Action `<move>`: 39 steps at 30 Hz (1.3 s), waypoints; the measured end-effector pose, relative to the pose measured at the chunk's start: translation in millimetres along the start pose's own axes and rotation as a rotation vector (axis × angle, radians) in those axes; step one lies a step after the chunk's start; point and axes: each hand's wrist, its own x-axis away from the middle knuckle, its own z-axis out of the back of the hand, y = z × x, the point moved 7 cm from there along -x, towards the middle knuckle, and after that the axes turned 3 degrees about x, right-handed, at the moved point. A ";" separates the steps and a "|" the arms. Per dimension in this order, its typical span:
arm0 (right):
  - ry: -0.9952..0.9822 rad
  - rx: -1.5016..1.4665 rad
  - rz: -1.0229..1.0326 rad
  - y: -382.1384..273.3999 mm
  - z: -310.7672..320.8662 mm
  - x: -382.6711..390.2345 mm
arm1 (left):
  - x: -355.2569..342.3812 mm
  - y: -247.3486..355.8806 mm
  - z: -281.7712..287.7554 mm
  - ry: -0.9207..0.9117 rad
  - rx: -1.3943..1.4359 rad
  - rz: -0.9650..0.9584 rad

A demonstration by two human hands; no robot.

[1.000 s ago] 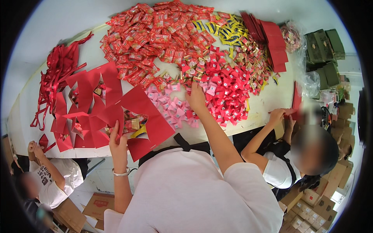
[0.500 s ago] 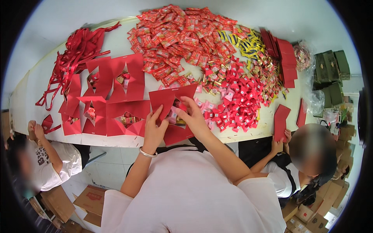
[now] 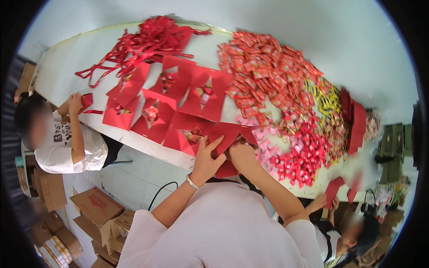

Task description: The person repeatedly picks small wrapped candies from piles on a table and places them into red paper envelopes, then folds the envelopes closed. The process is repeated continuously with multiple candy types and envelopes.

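Observation:
In front of me at the table's near edge is a red folded-card gift box (image 3: 222, 131) with an open slit. My left hand (image 3: 206, 161) grips its left side, thumb and fingers pinching the card. Curled and knuckles up, my right hand (image 3: 244, 158) reaches into the opening; its fingertips and anything they hold are hidden. Just left, another open red box (image 3: 190, 123) shows wrapped sweets inside. Several more filled red boxes (image 3: 206, 82) stand beside it. Pink-wrapped sweets (image 3: 268, 145) lie just right of my right hand.
Red sweet packets (image 3: 263, 67) form a big heap at the back, beside yellow packets (image 3: 330, 99) and small red-wrapped sweets (image 3: 304, 161). Red ribbons (image 3: 156, 38) lie back left. Co-workers at either side hold a small red box (image 3: 86, 102) and a folded red card (image 3: 333, 190).
The view has swung left, so the table appears shifted right. My right hand, earlier spread at the box's edge, is now curled inside its opening. My left hand keeps its grip.

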 end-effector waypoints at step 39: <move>0.598 -0.538 -0.590 113.9 43.2 9.0 | -398.5 -205.2 370.4 0.244 -0.002 0.289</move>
